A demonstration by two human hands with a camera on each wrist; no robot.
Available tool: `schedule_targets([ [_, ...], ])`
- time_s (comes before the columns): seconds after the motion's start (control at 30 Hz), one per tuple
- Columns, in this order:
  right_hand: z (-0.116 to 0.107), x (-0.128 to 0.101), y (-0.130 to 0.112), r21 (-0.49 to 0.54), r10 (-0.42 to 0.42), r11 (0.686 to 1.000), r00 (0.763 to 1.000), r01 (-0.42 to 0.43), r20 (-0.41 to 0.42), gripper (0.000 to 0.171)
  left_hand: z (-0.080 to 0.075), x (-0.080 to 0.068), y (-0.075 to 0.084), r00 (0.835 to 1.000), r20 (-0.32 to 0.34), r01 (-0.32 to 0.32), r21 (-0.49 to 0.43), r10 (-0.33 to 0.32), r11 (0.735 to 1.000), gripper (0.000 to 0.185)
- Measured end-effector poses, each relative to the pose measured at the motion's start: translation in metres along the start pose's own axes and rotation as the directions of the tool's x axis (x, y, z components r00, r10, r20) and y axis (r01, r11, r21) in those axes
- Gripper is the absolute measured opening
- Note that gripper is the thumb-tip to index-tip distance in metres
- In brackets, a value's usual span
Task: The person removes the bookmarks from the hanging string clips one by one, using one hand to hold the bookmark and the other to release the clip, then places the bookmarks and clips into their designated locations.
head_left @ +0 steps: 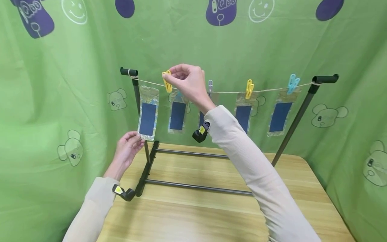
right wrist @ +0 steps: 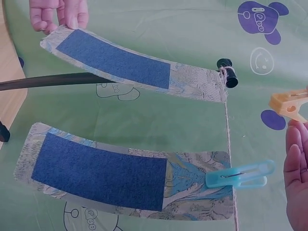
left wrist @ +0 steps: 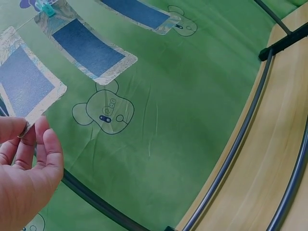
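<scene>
Your right hand [head_left: 185,80] is up at the string [head_left: 229,91], about 12 o'clock from the table's middle, with thumb and fingertips pinched on a yellow clothespin [head_left: 167,81] that sits at the line. In the right wrist view the same peg [right wrist: 288,104] shows at the frame's 3 o'clock edge, just above your fingers [right wrist: 297,168]; whether it already bites the string there you cannot tell.

Your left hand [head_left: 128,148] is lower, at about 8 o'clock from the right one. Its fingertips are closed together on the bottom edge of the leftmost packet [head_left: 148,113], a clear pouch with a dark blue panel, which hangs beside the left post of the black rack [head_left: 137,97]. The left wrist view shows the fingers [left wrist: 48,149] nipping the packet's corner [left wrist: 29,86].

At 3 o'clock from that packet hangs a second packet [head_left: 177,116], held by a teal clothespin [right wrist: 240,174] that is clipped over its top and the string. Further along at 3 o'clock come a grey peg [head_left: 210,85], another yellow peg [head_left: 249,88] and a light blue peg [head_left: 292,83], each with a pouch below. The rack stands on a wooden table [head_left: 193,215], with a green printed curtain [head_left: 60,101] behind.
</scene>
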State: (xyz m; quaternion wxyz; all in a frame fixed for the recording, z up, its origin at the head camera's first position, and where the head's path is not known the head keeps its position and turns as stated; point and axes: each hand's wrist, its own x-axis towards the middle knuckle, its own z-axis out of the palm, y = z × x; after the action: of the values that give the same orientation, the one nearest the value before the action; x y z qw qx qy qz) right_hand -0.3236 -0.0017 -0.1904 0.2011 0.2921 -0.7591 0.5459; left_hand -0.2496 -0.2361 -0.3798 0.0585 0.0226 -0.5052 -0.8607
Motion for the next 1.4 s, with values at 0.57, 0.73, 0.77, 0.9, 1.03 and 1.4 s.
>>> schedule_targets([
  [0.57, -0.008, -0.015, 0.004, 0.035, -0.005, 0.999, 1.000, 0.005, -0.008, 0.030, -0.002, -0.009, 0.002, 1.000, 0.029, 0.010, -0.050, -0.008, 0.999, 0.007],
  [0.73, -0.011, -0.020, 0.005, 0.041, -0.013, 0.999, 1.000, 0.013, -0.003, 0.029, -0.003, -0.011, 0.003, 0.999, 0.034, 0.005, -0.057, -0.003, 0.998, 0.008],
  [0.77, -0.012, -0.021, 0.005, 0.044, -0.013, 0.999, 1.000, 0.013, -0.003, 0.029, -0.003, -0.012, 0.004, 0.999, 0.039, 0.004, -0.061, -0.002, 0.998, 0.008],
  [0.9, -0.014, -0.024, 0.006, 0.071, 0.004, 0.997, 1.000, -0.003, -0.005, 0.030, -0.004, -0.014, 0.005, 0.999, 0.044, -0.005, -0.062, 0.007, 0.998, 0.008],
  [1.03, -0.016, -0.029, 0.007, 0.085, 0.035, 0.996, 0.999, -0.034, -0.008, 0.030, -0.005, -0.017, 0.005, 0.999, 0.039, -0.004, -0.054, 0.006, 0.999, 0.009],
  [1.4, -0.031, -0.058, -0.021, 0.086, 0.072, 0.994, 0.997, -0.071, -0.012, 0.026, -0.012, -0.024, 0.003, 0.999, 0.037, -0.012, -0.075, 0.015, 0.997, 0.008],
])
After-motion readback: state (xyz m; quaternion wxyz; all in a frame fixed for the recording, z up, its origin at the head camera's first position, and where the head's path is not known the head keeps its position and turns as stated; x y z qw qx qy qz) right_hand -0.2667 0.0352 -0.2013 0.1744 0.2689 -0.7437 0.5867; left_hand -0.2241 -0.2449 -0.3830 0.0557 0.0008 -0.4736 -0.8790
